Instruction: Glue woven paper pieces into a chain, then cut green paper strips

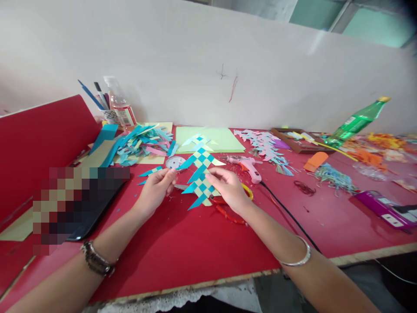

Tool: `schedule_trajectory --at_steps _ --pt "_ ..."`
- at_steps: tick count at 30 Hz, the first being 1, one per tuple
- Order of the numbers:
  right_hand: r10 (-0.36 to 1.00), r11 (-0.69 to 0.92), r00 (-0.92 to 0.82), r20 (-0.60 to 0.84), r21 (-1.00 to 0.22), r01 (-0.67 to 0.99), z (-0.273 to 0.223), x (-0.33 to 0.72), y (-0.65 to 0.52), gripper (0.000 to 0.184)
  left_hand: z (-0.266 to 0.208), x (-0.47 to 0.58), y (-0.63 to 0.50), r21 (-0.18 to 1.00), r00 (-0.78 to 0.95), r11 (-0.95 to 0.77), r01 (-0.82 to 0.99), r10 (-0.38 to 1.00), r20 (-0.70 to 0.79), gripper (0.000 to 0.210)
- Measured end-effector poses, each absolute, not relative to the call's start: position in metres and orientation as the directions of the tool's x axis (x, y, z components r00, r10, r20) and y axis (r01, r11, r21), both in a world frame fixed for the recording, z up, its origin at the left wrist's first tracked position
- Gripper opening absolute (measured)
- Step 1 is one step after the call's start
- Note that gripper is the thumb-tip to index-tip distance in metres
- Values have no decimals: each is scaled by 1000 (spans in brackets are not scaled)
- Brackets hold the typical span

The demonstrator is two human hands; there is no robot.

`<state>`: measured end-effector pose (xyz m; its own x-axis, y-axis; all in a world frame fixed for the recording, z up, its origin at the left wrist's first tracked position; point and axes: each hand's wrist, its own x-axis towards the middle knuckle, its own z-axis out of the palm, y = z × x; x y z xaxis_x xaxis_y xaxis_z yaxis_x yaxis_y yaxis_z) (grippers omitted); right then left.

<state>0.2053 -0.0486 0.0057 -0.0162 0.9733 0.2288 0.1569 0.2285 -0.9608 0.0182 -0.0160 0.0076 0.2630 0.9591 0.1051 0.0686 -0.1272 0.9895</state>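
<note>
My right hand (226,187) pinches the right edge of a woven paper piece (204,174), checkered in blue and pale yellow-green with pointed strip ends at its sides. It is held above the red tabletop. My left hand (157,189) is closed, thumb against fingers, close to a blue point on the piece's left side; whether anything is between the fingertips is hidden. Beyond that hand lies a smaller blue woven piece (151,171) beside a round white disc (175,162). Scissors (230,213) with red and yellow handles lie partly hidden beneath my right hand.
A pink glue gun (249,167) with a black cord lies right of centre. Paper strips (143,143) pile at back left, near a clear bottle (120,106). Pale green sheets (224,139) lie behind. A green bottle (356,124) and purple power strip (387,211) are at right.
</note>
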Motion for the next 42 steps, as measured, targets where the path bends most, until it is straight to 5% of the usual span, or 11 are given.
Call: schedule_trajectory --at_steps 5,11,15,23,27,30,33,37,42 --pt "971 234 19 240 -959 159 5 205 -48 20 10 19 -18 983 282 -162 91 950 130 33" --pt "969 247 -43 243 -952 181 6 201 -50 19 12 25 -29 983 628 -116 143 778 0 24" --pt "954 299 -89 286 -907 296 8 197 -53 18 3 27 -28 963 633 -140 232 773 -40 28" --pt "820 394 51 570 -627 672 21 233 -42 24 5 27 -21 982 515 -76 172 857 -23 35" --pt "744 107 129 655 -307 946 34 267 -40 23 7 24 -20 992 376 -51 116 927 4 37" --pt "790 -248 253 559 -86 965 42 284 -45 36 6 22 -19 999 311 -11 32 950 0 36" --pt "857 -446 424 292 11 895 41 295 -46 56 3 20 -17 997 311 39 -68 950 -16 33" --pt "889 -453 454 -65 32 891 28 304 -38 44 2 20 -17 970 319 143 -196 945 -75 29" --pt "903 -426 423 -77 -20 905 16 311 -30 28 6 22 -16 882 286 261 -393 946 -152 21"
